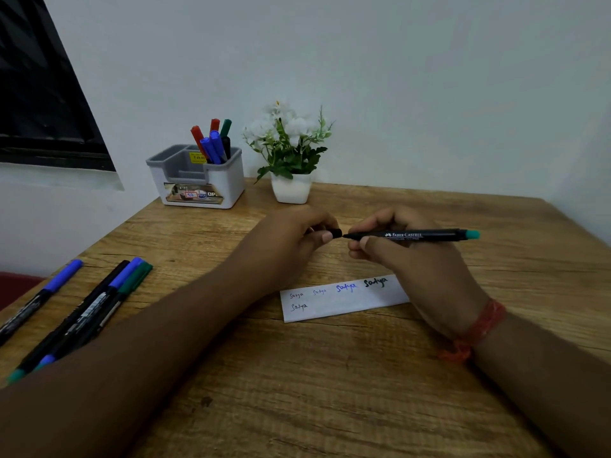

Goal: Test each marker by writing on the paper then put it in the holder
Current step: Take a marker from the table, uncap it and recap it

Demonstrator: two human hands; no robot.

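Observation:
My right hand (396, 246) grips a black marker with a teal end (426, 234), held level above the table with its tip pointing left. My left hand (297, 233) pinches the marker's black cap (336, 233) right at that tip. Below the hands lies a white strip of paper (344, 305) with several written words in thin, blue and black ink. A grey and white holder (198, 183) stands at the back left with several red, blue, green and black markers (213, 143) upright in its right compartment. Several more markers (86, 312) lie on the table at the left.
A small white pot of white flowers (291, 160) stands right of the holder against the wall. The wooden table (330, 391) ends at the left, past the loose markers. A dark window (39, 94) is at the far left.

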